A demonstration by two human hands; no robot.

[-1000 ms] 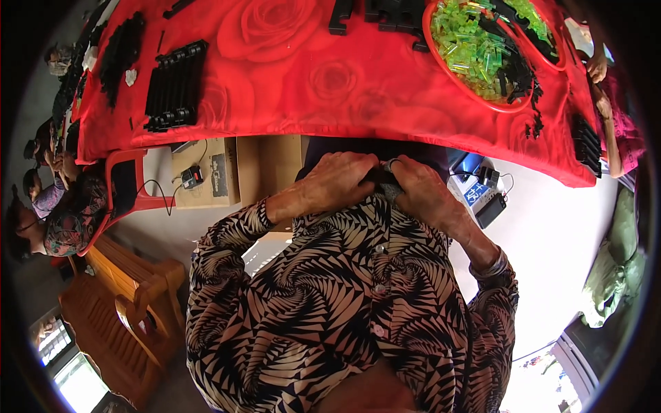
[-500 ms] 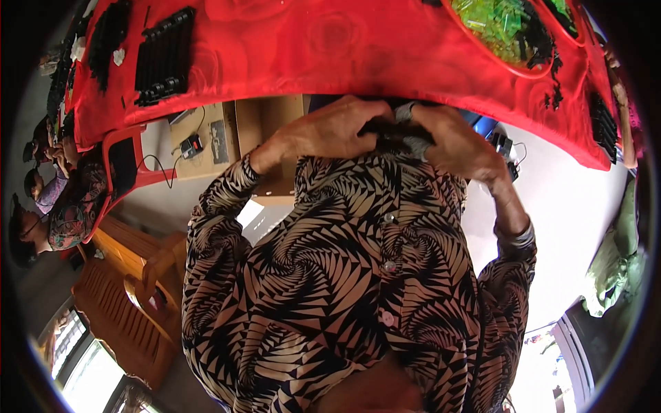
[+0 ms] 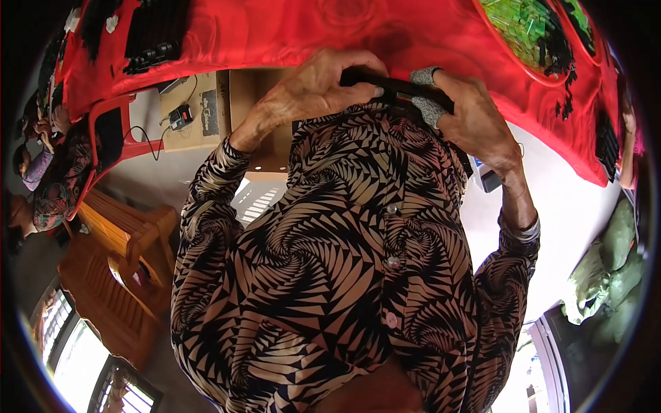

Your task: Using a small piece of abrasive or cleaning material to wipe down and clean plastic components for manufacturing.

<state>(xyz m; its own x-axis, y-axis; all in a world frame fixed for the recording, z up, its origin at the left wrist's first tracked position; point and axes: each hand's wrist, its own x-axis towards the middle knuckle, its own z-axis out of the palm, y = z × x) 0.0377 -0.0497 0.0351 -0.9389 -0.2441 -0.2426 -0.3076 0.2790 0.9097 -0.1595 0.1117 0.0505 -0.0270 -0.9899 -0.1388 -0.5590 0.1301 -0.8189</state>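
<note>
A long, narrow black strip [image 3: 406,88] stretches between my two hands, just in front of my chest at the table's near edge. My left hand [image 3: 323,82] is closed round its left end, with the thumb pressed along the lower side. At the other end, my right hand [image 3: 475,120] pinches the strip between thumb and finger. Grey knitted covers [image 3: 432,111] wrap the tips of those right-hand digits. The strip's material and its ends inside my hands cannot be made out.
A red cloth [image 3: 289,31] covers the table ahead. Black rod-like pieces [image 3: 155,34] lie in a row at far left; a red-rimmed tray [image 3: 513,58] of green clear pieces stands at right. Below are a cardboard box [image 3: 251,117] and a red chair [image 3: 110,110]. People sit at far left.
Both hands have risen in the picture, over the table's near edge, and moved slightly apart. More of the black strip shows between them. The whole view has shifted a little.
</note>
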